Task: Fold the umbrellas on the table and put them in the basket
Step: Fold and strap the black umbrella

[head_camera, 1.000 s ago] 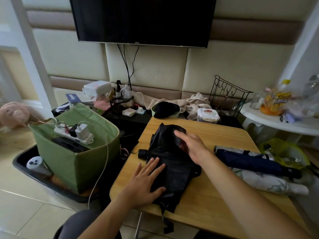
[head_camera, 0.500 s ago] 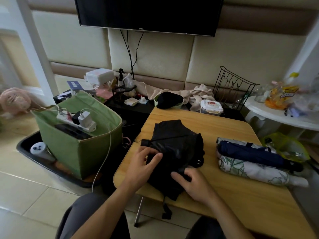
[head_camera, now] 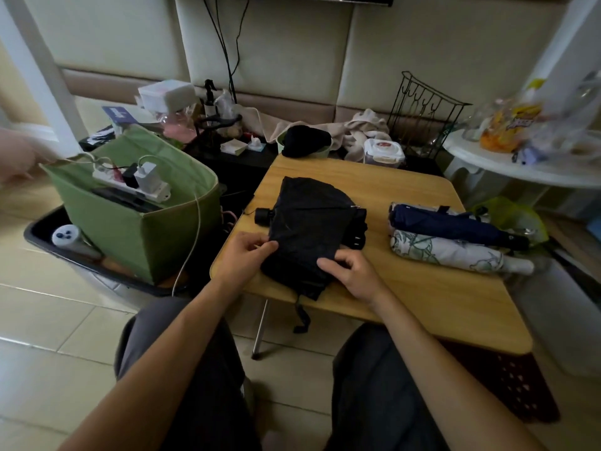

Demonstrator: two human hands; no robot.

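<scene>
A black umbrella (head_camera: 312, 222) lies collapsed on the wooden table (head_camera: 422, 288), its handle pointing left and its strap hanging over the near edge. My left hand (head_camera: 244, 255) pinches the fabric at the umbrella's left edge. My right hand (head_camera: 351, 271) pinches the fabric at its near right edge. Two rolled umbrellas lie at the table's right: a navy umbrella (head_camera: 455, 224) and, nearer me, a white floral umbrella (head_camera: 455, 252). A green fabric basket (head_camera: 146, 236) stands on the floor to the left.
A power strip (head_camera: 130, 183) with plugs and a white cable sits on top of the green basket, which stands in a black tray (head_camera: 42, 236). A wire rack (head_camera: 422, 125), towels and small containers crowd the space behind the table. A white round table (head_camera: 520, 164) is at the right.
Both hands drew back from lying flat on the umbrella to its near edges and now pinch the fabric. The canopy is folded tighter. The camera has tilted down.
</scene>
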